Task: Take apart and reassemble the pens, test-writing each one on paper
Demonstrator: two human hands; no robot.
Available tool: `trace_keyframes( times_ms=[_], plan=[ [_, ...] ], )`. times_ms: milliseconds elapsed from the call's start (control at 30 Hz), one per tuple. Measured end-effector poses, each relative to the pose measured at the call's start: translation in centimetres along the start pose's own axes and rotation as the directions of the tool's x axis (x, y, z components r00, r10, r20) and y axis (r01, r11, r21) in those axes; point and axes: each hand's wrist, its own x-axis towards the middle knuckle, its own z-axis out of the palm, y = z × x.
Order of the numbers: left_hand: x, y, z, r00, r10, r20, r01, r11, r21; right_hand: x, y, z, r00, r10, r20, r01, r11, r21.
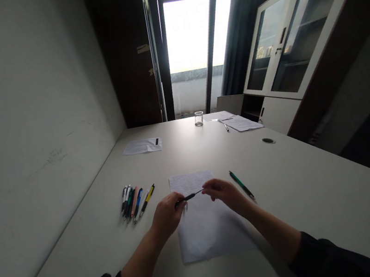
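Note:
My left hand (168,212) is closed around a dark pen barrel (190,197), held slanting above the sheet of paper. A thin dark refill (198,191) sticks out of the barrel's right end, and my right hand (222,193) pinches its far end between the fingertips. Just under my left fingers a small thin piece shows, too small to name. The sheet of paper (205,243) lies below both hands, with lines of handwriting across its upper part. To the right of my right hand rests a green and black pen (241,184).
Left of the paper lies a bunch of several pens (134,202), with a yellow pen (148,199) at its right side. Farther back are a sheet (140,146), a glass (198,118), stacked papers (242,123) with a pen (226,127), and a cable hole (268,140). A wall (47,132) borders the left.

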Motion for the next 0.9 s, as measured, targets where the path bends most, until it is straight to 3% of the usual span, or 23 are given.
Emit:
trace_keyframes(
  times_ms=[367,667,900],
  plan=[
    [0.0,-0.1,0.1,1.0,0.025,0.017,-0.025,1.0,0.011,-0.2,0.0,0.2,0.999,-0.008,0.04,0.012,0.995,-0.102],
    [-0.1,-0.1,0.2,0.998,0.043,0.042,-0.043,0.999,0.008,-0.6,-1.1,0.9,0.983,-0.121,0.14,0.163,0.924,-0.345],
    [-0.1,0.0,0.2,0.997,0.046,0.055,-0.047,0.999,0.013,-0.7,-2.1,1.1,0.98,-0.125,0.153,0.172,0.921,-0.349]
  ],
)
